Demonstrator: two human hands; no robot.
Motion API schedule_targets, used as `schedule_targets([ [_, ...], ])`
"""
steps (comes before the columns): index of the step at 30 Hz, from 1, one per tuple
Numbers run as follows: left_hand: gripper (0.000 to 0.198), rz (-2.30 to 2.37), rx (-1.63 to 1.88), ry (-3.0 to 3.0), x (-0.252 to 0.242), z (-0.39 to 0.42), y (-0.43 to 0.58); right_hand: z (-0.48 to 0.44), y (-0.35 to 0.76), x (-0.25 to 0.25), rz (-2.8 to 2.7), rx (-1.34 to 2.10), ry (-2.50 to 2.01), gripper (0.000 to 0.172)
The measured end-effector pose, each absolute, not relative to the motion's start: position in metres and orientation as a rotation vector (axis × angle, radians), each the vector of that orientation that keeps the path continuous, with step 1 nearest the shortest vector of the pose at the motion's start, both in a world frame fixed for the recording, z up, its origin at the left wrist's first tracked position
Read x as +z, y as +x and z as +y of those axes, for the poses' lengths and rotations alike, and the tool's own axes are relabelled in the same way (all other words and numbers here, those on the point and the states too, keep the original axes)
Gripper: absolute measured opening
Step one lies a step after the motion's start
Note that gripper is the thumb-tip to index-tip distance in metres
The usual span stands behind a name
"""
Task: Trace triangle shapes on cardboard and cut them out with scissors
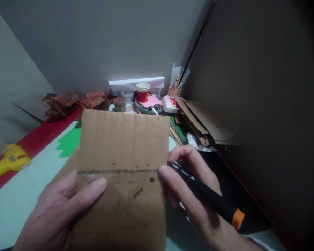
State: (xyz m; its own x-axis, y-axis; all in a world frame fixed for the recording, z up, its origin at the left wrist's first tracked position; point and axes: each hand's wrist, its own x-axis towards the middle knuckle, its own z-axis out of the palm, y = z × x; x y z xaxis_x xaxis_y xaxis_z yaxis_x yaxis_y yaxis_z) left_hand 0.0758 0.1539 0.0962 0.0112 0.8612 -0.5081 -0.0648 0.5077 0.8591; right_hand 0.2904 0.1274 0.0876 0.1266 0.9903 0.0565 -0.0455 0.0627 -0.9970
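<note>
Cardboard (pixel 125 141), overlaid by a transparent set square (pixel 132 176), was held over the surface (pixel 13 209) in the left grip (pixel 65 205); a black marker (pixel 206 192) was clasped in the right grip (pixel 192 204).

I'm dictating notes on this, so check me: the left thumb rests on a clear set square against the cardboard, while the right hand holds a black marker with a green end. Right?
Not quite: the black marker has an orange end, not a green one, as the head view shows. The rest stands.
</note>
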Motion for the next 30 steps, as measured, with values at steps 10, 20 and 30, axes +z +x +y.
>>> schedule_targets([
  [10,0.07,1.385,0.805,0.826,0.0966,0.1551,0.0738,0.1287,0.2899,0.0884,-1.104,1.082,-1.202,0.023],
  [20,0.082,1.371,0.804,0.856,0.0946,0.1565,0.0737,0.1296,0.2872,0.0891,-1.108,1.041,-1.203,0.021],
  [30,0.094,1.275,0.876,0.699,0.0923,0.1555,0.0731,0.1316,0.2886,0.0925,-1.164,1.034,-1.187,0.023],
])
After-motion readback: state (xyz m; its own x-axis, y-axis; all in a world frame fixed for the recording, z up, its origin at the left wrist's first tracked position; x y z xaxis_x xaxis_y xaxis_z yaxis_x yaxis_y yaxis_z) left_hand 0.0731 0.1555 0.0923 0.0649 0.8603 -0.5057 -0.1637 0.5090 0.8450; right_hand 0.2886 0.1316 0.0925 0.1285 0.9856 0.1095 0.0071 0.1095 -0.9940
